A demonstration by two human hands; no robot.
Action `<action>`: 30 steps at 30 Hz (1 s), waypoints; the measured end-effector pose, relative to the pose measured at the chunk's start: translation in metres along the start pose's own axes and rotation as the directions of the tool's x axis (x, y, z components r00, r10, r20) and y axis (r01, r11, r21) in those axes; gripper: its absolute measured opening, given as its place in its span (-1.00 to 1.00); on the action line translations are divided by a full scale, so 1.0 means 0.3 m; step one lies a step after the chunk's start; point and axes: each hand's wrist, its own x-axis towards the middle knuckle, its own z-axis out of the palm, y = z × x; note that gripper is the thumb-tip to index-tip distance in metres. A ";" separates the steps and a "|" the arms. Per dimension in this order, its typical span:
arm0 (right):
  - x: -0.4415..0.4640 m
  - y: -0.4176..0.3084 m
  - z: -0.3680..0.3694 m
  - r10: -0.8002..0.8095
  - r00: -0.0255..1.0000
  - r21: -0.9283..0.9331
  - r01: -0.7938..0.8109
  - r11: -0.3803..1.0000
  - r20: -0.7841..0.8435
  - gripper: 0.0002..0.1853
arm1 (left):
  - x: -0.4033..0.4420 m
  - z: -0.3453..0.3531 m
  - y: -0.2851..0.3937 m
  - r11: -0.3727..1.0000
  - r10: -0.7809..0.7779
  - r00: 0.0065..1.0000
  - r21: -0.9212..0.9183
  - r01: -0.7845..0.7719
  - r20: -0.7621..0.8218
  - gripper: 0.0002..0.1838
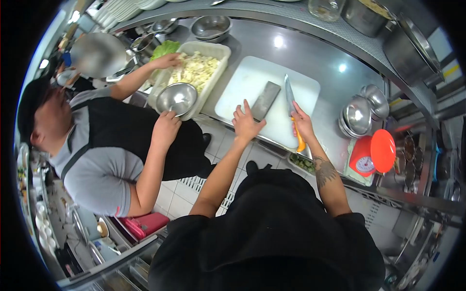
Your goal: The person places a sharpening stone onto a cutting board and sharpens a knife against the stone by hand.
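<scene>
My right hand (pixel 303 125) is wrapped round the yellow handle of a kitchen knife (pixel 290 92), its blade pointing away from me over a white cutting board (pixel 238 77). On the board, left of the blade and apart from it, a grey sharpening stone (pixel 267 100) lies at a slant. My left hand (pixel 247 122) is at the stone's near end, fingers spread and holding nothing. Whether its thumb touches the stone I cannot tell.
To my left a co-worker holds a metal bowl (pixel 177 98) over a tub (pixel 224 51) of chopped cabbage. On the right are a red kitchen scale (pixel 361 157) and stacked metal bowls (pixel 357 116). A shelf (pixel 272 17) with pots runs along the back.
</scene>
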 end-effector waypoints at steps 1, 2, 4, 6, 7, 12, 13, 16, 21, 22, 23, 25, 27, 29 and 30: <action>0.002 0.005 0.001 -0.005 1.000 0.025 0.005 1.000 0.008 -0.46 | 0.010 0.012 -0.002 1.000 0.019 1.000 -0.013 -0.019 0.019 0.20; -0.001 -0.001 0.005 -0.001 1.000 0.027 0.002 1.000 -0.021 -0.46 | 0.024 0.024 -0.002 1.000 0.012 0.998 -0.012 -0.011 0.069 0.20; -0.008 -0.010 0.012 0.017 1.000 0.036 -0.017 0.999 -0.021 -0.46 | 0.045 0.050 0.001 1.000 0.028 0.990 -0.014 -0.027 0.135 0.19; -0.015 -0.009 0.014 0.013 0.999 0.038 -0.011 0.999 -0.043 -0.46 | 0.055 0.063 0.007 0.998 0.060 0.989 -0.034 -0.056 0.134 0.12; -0.022 -0.006 0.016 -0.006 0.998 0.040 0.008 0.999 -0.057 -0.46 | 0.061 0.067 0.010 0.997 0.066 0.995 -0.057 -0.061 0.079 -0.04; 0.002 0.011 0.019 -0.034 0.996 0.048 0.038 0.998 -0.079 -0.44 | 0.077 0.092 -0.011 0.988 0.128 0.992 -0.092 -0.126 0.010 -0.29; 0.011 0.011 0.011 -0.035 0.997 0.051 0.039 0.998 -0.063 -0.44 | 0.047 0.069 0.022 0.992 0.083 0.996 -0.100 -0.080 0.028 -0.27; 0.010 -0.012 0.021 0.022 0.999 0.112 -0.018 0.994 -0.043 -0.43 | -0.021 0.052 0.064 0.994 0.019 0.992 -0.113 -0.005 0.127 -0.16; -0.017 -0.007 -0.004 0.012 0.995 -0.081 -0.020 0.997 -0.100 -0.41 | -0.015 0.026 -0.041 0.972 0.018 1.000 -0.235 -0.017 0.000 -0.20; -0.043 -0.029 0.008 0.059 0.996 -0.150 -0.068 0.986 -0.066 -0.41 | -0.006 -0.007 -0.056 0.969 0.059 0.998 -0.238 -0.062 -0.021 -0.27; -0.050 -0.021 0.021 0.010 1.000 -0.273 -0.016 0.962 -0.025 -0.41 | 0.016 -0.027 -0.059 0.965 0.100 0.994 -0.240 -0.109 -0.050 -0.33; -0.079 -0.051 0.064 -0.012 0.998 -0.452 0.037 0.891 0.057 -0.40 | 0.042 -0.051 -0.057 0.960 0.197 0.980 -0.198 -0.199 -0.032 -0.35; -0.070 -0.060 0.110 0.012 0.998 -0.525 0.026 0.851 0.069 -0.39 | 0.074 -0.061 -0.044 0.934 0.343 0.939 -0.110 -0.339 0.018 -0.36; -0.069 -0.053 0.138 0.051 0.997 -0.544 -0.008 0.839 0.065 -0.38 | 0.100 -0.043 -0.021 0.898 0.437 0.897 -0.076 -0.433 0.061 -0.36; -0.052 -0.026 0.149 -0.037 0.998 -0.554 0.059 0.831 0.051 -0.39 | 0.112 -0.031 -0.017 0.854 0.519 0.848 -0.045 -0.518 0.106 -0.35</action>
